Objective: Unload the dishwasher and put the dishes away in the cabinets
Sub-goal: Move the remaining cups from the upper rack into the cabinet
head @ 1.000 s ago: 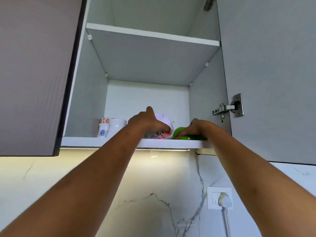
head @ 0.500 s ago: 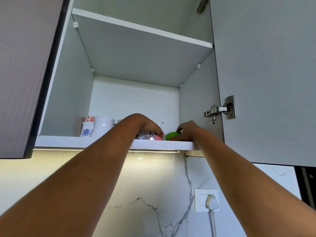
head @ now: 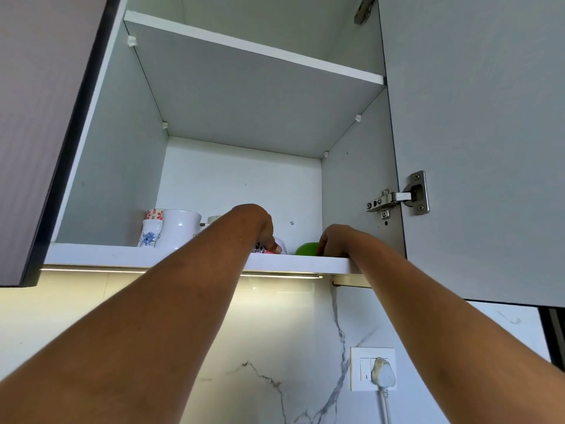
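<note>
Both arms are stretched up into the open wall cabinet. The left hand (head: 260, 224) is curled down over a white floral-patterned bowl (head: 276, 245) on the lower shelf (head: 101, 255), its fingertips (head: 275, 248) pressed against the bowl's front; most of the bowl is hidden behind the wrist, so whether the fingers truly clasp it or only rest on it cannot be told. The right hand (head: 334, 240) is closed around the right side of a bright green dish (head: 306, 249), which sits on the same shelf just beside the floral bowl, a thin gap showing between the two. Only the green dish's left curve peeks out past the fingers.

Further left on that shelf stands a small cluster of cups: a plain white cup (head: 179, 228) in front, a blue-flowered cup (head: 149, 235) touching its left side, and a red-patterned cup (head: 155, 213) behind them. Another white rim (head: 214, 219) shows just behind the left forearm.

The upper shelf (head: 253, 47) spans the cabinet overhead. The cabinet door (head: 477, 133) hangs open on the right, held by a metal hinge (head: 397, 198). A light strip (head: 91, 269) glows beneath the cabinet floor, over a marble-veined backsplash (head: 290, 362) with a wall socket (head: 373, 368) and a white plug (head: 382, 376) in it.
</note>
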Demonstrator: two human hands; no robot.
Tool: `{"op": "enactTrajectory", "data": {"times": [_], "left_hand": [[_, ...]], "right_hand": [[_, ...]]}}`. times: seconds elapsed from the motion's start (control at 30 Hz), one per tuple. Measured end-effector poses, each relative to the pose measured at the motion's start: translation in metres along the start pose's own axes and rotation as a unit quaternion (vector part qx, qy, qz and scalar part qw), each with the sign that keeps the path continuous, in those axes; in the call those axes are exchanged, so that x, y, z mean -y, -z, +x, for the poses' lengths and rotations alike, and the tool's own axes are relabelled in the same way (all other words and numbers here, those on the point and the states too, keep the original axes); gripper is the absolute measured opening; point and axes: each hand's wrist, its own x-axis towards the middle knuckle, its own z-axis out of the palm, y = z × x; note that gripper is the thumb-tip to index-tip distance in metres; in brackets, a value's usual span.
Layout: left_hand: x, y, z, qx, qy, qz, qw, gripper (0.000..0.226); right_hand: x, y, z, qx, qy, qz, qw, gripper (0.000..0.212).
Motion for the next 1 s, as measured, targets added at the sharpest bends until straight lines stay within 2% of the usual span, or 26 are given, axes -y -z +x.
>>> {"op": "enactTrajectory", "data": {"times": [0.17, 0.23, 0.4, 0.5, 0.6, 0.77, 0.87, 1.0], "left_hand": [[0.007, -0.005, 0.017, -0.041, -0.014, 0.005, 0.999, 0.036], [0.008, -0.004, 0.019, -0.017, -0.028, 0.011, 0.999, 0.034], [0.006, -0.005, 0.010, 0.077, -0.070, 0.045, 0.994, 0.046], [0.004, -0.006, 0.010, 0.110, -0.086, 0.091, 0.986, 0.047], [0.006, -0.006, 0.015, 0.117, -0.051, 0.137, 0.982, 0.042], [0.009, -0.003, 0.024, 0.099, -0.025, 0.164, 0.981, 0.043], [0.012, -0.003, 0.029, 0.101, -0.024, 0.174, 0.979, 0.043], [0.015, -0.006, 0.032, 0.100, -0.015, 0.161, 0.982, 0.044]], "right_hand": [[0.000, -0.002, 0.005, 0.025, 0.003, -0.028, 0.999, 0.036], [0.000, -0.001, 0.006, 0.040, 0.004, -0.038, 0.998, 0.036], [0.005, 0.009, 0.000, 0.095, 0.017, -0.074, 0.993, 0.041], [0.014, 0.015, -0.006, 0.097, 0.048, -0.065, 0.992, 0.046], [0.027, 0.019, -0.012, 0.114, 0.074, -0.055, 0.989, 0.050], [0.054, 0.021, -0.007, 0.195, 0.095, -0.135, 0.967, 0.068], [0.067, 0.015, 0.001, 0.232, 0.099, -0.156, 0.955, 0.069], [0.068, 0.017, -0.004, 0.223, 0.067, -0.097, 0.968, 0.062]]}}
